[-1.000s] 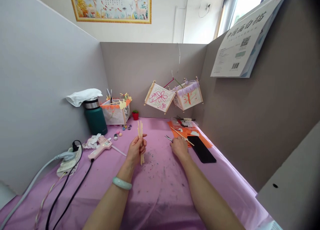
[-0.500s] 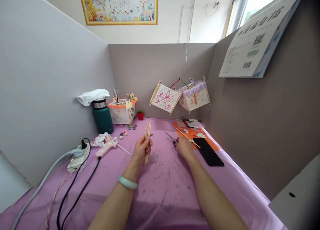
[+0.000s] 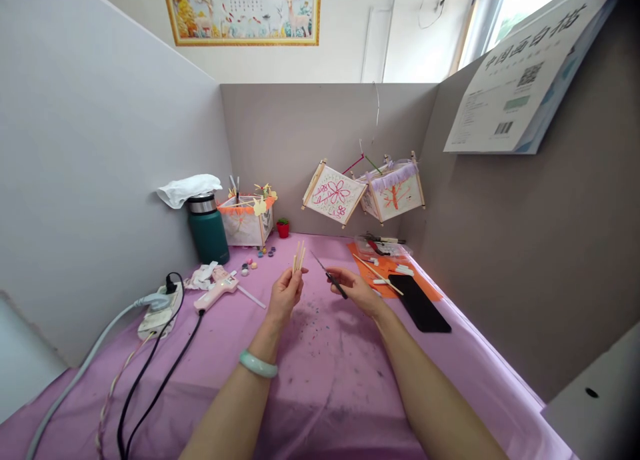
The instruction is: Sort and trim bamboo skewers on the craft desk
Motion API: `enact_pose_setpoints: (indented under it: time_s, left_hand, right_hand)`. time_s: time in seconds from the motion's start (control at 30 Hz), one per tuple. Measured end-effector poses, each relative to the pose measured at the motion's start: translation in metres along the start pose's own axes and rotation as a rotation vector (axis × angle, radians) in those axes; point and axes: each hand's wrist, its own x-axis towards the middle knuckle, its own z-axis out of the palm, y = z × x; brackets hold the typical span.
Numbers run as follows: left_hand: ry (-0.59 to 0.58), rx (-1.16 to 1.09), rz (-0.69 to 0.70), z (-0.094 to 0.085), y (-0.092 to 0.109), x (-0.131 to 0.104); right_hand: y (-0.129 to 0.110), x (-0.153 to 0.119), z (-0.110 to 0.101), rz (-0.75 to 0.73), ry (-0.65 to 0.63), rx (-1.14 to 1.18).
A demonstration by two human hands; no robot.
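Several thin wooden sticks (image 3: 299,255) stand upright in my left hand (image 3: 285,295), its fingers pinched around them. In my right hand (image 3: 358,292) is a pair of dark-handled scissors (image 3: 330,277), the pointed tip angled up and left toward the sticks. Tip and sticks look close together but apart. Part of the scissors' handle is hidden by my fingers. Just right of my right hand, another wooden stick (image 3: 377,274) lies across an orange sheet (image 3: 425,285) and the edge of a black phone-like slab (image 3: 419,304).
A pink glue gun (image 3: 217,293) lies left, its cord running to a power strip (image 3: 159,313). Behind stand a green bottle (image 3: 209,237), a paper box (image 3: 246,225) and a small red pot (image 3: 283,229). Paper lanterns (image 3: 335,195) hang at the back; clear plastic packaging (image 3: 395,247) lies beneath.
My right hand has lifted the scissors off the orange sheet side and brought them left, closer to the sticks. The left hand still holds the sticks; the view has shifted slightly.
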Motion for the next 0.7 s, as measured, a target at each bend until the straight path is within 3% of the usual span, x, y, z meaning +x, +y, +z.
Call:
enact_pose_setpoints:
  time_s: [0.23,0.37,0.57,0.7]
  left_hand:
    - [0.004,0.028,-0.023,0.001,-0.002,0.001]
    - [-0.01,0.092,-0.007,0.001,-0.002,0.001]
    - [0.062,0.511,0.222,-0.004,-0.004,0.0]
    - [0.093,0.725,0.269,-0.004,-0.005,-0.001]
  right_hand:
    - [-0.012,-0.007,0.006,-0.006,-0.076,0.023]
    - [-0.012,-0.007,0.006,-0.041,-0.084,-0.089]
    - [-0.01,-0.006,0.005,-0.151,-0.036,-0.27]
    - [-0.008,-0.004,0.004,-0.196,0.012,-0.351]
